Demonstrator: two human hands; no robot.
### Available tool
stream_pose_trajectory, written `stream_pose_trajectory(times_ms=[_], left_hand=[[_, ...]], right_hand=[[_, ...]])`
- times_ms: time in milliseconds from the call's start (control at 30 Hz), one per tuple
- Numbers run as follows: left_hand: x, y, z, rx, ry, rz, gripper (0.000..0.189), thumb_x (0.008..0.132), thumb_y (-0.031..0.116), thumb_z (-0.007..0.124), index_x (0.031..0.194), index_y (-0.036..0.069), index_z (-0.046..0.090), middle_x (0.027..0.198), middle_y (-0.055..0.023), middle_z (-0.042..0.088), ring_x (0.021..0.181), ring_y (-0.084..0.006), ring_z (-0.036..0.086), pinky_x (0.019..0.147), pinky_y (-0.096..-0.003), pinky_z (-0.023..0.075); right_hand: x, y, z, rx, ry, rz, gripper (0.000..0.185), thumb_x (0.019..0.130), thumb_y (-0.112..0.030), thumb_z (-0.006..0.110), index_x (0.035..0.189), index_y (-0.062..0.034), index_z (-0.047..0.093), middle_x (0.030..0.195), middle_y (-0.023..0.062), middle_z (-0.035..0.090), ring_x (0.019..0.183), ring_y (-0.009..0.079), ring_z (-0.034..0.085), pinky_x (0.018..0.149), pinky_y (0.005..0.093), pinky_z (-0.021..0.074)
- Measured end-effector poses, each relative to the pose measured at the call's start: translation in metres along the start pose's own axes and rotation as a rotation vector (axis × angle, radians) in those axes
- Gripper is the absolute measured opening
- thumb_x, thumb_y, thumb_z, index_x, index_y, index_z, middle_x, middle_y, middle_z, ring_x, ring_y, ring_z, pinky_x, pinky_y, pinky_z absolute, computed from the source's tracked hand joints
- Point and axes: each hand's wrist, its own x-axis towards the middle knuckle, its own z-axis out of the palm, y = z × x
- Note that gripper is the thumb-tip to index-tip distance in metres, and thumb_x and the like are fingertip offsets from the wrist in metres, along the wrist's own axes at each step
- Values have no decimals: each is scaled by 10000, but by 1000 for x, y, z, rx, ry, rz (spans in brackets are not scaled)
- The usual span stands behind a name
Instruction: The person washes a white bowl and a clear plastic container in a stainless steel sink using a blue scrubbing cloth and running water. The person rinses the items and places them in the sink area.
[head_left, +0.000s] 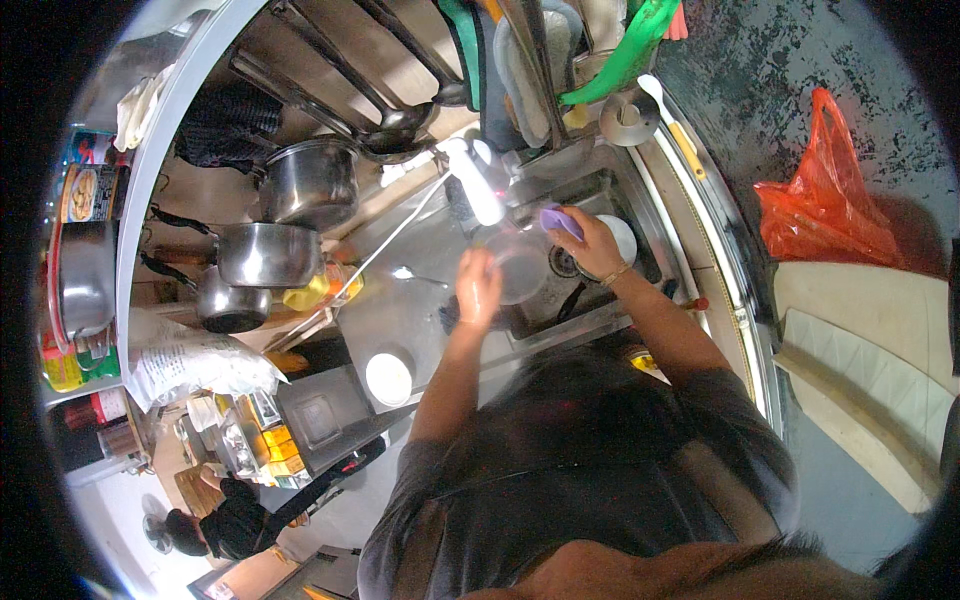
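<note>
In my left hand (478, 289) is the near rim of a clear, round container (517, 274), blurred and held over the edge of the steel sink (626, 176). My right hand (595, 244) grips a purple scrubber (561, 223), just to the right of the container. A white bowl (621, 238) sits in the basin, partly hidden behind my right hand. Above the container is the white tap head (480, 191). Below my hands, a dark-handled utensil (571, 301) lies in the sink near the drain (562, 261).
A metal spoon (418, 277) and a white bowl (389, 379) rest on the steel counter to the left. Steel saucepans (268, 255) and ladles (397, 116) hang beyond. A red plastic bag (825, 202) stands at right. Another person (232, 517) is at the lower left.
</note>
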Motion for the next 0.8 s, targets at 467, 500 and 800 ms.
stream_pose_trajectory(times_ms=[467,500,800], left_hand=[[32,10,10,18,-176,-71,137,762,67,622,895,95,610,891,-153,633,863,-380,626,712,-458,505],[33,12,9,34,-186,-53,133,758,61,624,887,91,608,889,-154,632,859,-379,626,709,-456,504],[41,10,1,73,-188,-3,135,764,48,617,894,76,596,856,-151,614,793,-373,620,678,-450,496]], right_hand=[[26,-7,-8,-468,-462,-390,341,909,-498,554,1081,-215,638,916,69,693,698,315,668,613,448,526],[24,-8,-6,-410,-516,-390,349,915,-500,538,1119,-235,641,952,70,697,705,325,671,630,466,530],[20,0,4,-340,-407,-426,355,881,-513,604,1090,-233,666,901,77,706,701,285,677,614,392,536]])
